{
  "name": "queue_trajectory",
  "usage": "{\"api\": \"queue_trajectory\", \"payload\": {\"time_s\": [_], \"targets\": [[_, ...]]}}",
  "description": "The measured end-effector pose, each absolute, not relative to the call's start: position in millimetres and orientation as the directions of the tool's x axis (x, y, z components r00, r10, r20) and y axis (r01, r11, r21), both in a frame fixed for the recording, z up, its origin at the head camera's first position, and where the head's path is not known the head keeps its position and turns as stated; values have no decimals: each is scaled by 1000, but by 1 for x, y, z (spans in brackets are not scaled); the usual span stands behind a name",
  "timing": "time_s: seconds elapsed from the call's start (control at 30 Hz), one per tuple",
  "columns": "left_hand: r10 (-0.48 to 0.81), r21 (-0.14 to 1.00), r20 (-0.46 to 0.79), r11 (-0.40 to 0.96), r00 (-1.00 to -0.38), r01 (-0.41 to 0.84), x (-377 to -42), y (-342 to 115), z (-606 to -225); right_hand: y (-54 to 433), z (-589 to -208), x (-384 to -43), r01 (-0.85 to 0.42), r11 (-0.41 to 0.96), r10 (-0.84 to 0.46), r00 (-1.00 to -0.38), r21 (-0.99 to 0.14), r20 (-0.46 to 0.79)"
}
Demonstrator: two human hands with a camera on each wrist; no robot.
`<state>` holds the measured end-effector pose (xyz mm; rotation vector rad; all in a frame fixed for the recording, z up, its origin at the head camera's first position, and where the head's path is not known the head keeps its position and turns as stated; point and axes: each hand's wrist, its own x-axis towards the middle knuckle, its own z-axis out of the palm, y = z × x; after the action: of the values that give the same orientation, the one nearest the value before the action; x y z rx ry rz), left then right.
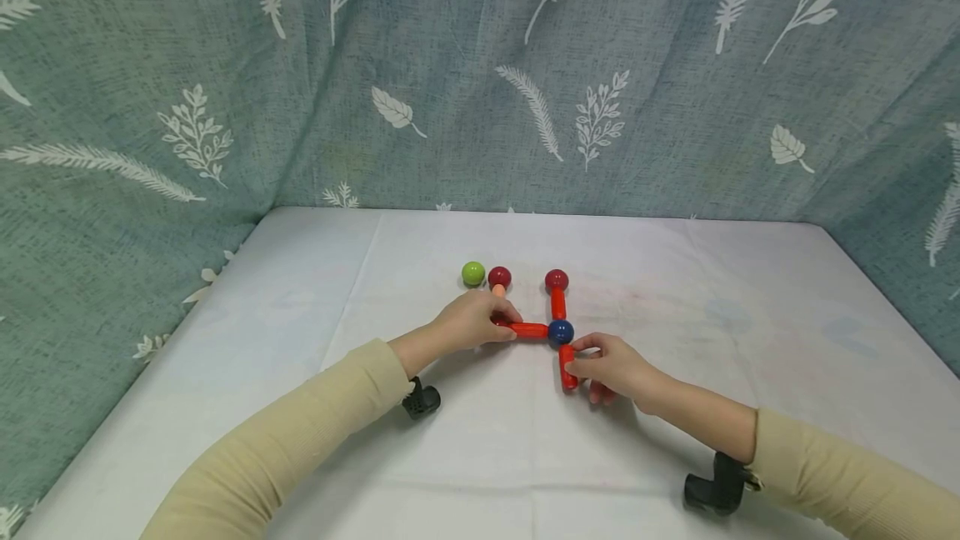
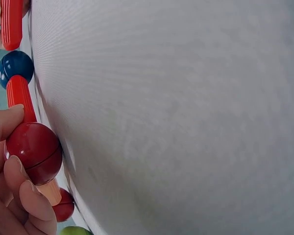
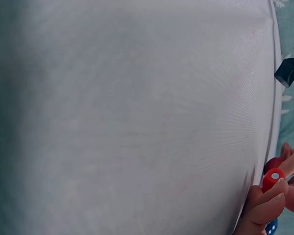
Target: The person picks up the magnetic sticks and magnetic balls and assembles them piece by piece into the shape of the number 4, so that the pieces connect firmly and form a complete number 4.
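My left hand (image 1: pixel 474 319) holds a dark red ball (image 2: pixel 34 152), its thumb touching the end of a red rod (image 1: pixel 531 330). That rod runs to a blue ball (image 1: pixel 560 332). A peach rod (image 2: pixel 51 192) joins the held ball to another dark red ball (image 1: pixel 499 277). Beyond the blue ball, a red rod (image 1: pixel 558 304) leads to a third dark red ball (image 1: pixel 557 280). My right hand (image 1: pixel 613 367) pinches a red rod (image 1: pixel 568 368) at the near side of the blue ball. A pale disc shows on its free end in the right wrist view.
A green ball (image 1: pixel 473 274) lies beside the far-left dark red ball. The white-covered table (image 1: pixel 465 473) extends around the pieces. A leaf-patterned grey-green curtain (image 1: pixel 465 90) hangs behind it. Black wrist cameras (image 1: pixel 716 486) hang under both forearms.
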<state>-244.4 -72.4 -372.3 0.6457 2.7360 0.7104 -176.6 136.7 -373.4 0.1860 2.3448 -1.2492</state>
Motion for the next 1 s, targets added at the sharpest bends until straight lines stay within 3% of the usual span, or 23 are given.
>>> {"api": "queue_trajectory", "payload": {"time_s": [1.0], "targets": [[481, 528, -110, 770, -870, 358, -244, -72, -370, 135, -375, -183, 361, 542, -105, -867, -758, -488]]}}
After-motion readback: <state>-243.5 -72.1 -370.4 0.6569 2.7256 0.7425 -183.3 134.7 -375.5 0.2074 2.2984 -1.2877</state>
